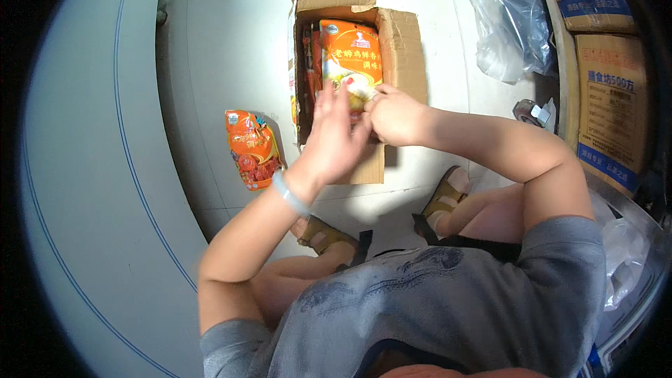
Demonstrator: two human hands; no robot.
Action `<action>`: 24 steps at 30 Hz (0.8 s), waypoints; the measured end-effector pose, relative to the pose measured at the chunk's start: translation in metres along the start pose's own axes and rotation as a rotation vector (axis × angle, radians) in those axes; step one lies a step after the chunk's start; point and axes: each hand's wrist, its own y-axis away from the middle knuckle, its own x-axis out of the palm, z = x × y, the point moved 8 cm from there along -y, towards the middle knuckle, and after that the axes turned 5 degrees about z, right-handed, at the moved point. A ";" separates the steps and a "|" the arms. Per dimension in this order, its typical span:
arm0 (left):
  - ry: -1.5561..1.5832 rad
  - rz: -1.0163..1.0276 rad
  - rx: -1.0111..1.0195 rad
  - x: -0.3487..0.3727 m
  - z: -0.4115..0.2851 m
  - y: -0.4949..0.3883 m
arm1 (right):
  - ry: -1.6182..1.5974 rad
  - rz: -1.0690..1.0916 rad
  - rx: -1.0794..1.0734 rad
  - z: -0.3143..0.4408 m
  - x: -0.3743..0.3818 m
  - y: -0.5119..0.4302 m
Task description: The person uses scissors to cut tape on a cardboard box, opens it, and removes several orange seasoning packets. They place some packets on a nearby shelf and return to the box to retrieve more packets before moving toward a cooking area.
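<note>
An orange seasoning packet (pixel 357 47) with a picture of food and writing lies in the open cardboard box (pixel 401 52) on the floor before me. My right hand (pixel 396 118) is curled around the packet's lower right edge, its fingertips partly hidden. My left hand (pixel 336 131) is blurred by motion, fingers stretched out over the packet's lower left part; whether it touches the packet is unclear. More red and orange packets (pixel 313 58) stand along the left side inside the box. Another orange packet (pixel 253 152) lies on the floor to the left.
A white cabinet (pixel 94 142) with blue lines runs along the left. At right stand cardboard cartons (pixel 609 110) bearing writing, beside clear plastic bags (pixel 509 21) and a roll of tape (pixel 527 112). My sandalled feet (pixel 446 194) flank the box's near side on the tiled floor.
</note>
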 end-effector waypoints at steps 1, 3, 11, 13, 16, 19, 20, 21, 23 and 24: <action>0.093 0.029 -0.271 0.012 0.028 -0.015 | 0.137 0.002 0.012 -0.004 -0.003 0.006; 0.145 -0.009 -0.374 0.027 0.056 -0.019 | 0.026 -0.098 -0.034 -0.014 -0.016 0.024; 0.457 -0.252 -0.275 0.018 0.085 -0.009 | -0.139 -0.422 -0.050 -0.025 -0.040 0.021; 0.423 -0.292 -0.128 0.018 0.057 -0.007 | -0.028 -0.585 -0.063 -0.021 -0.060 0.017; 0.889 -0.109 -0.002 0.040 0.037 -0.009 | 0.129 -0.693 -0.114 -0.020 -0.080 0.016; 0.770 -0.267 -0.021 0.023 0.061 -0.006 | 0.164 -0.263 -0.003 -0.040 -0.059 0.007; 0.685 -0.331 -0.121 0.013 0.081 -0.008 | 0.126 -0.348 -0.018 -0.041 -0.065 0.012; 0.721 -0.384 -0.186 0.007 0.099 -0.007 | 0.110 -0.373 -0.034 -0.043 -0.067 0.017; 0.658 -0.356 -0.273 0.003 0.121 -0.009 | 0.080 -0.362 -0.008 -0.048 -0.066 0.021; 0.621 -0.336 -0.248 0.000 0.124 -0.011 | 0.080 -0.409 -0.034 -0.046 -0.068 0.024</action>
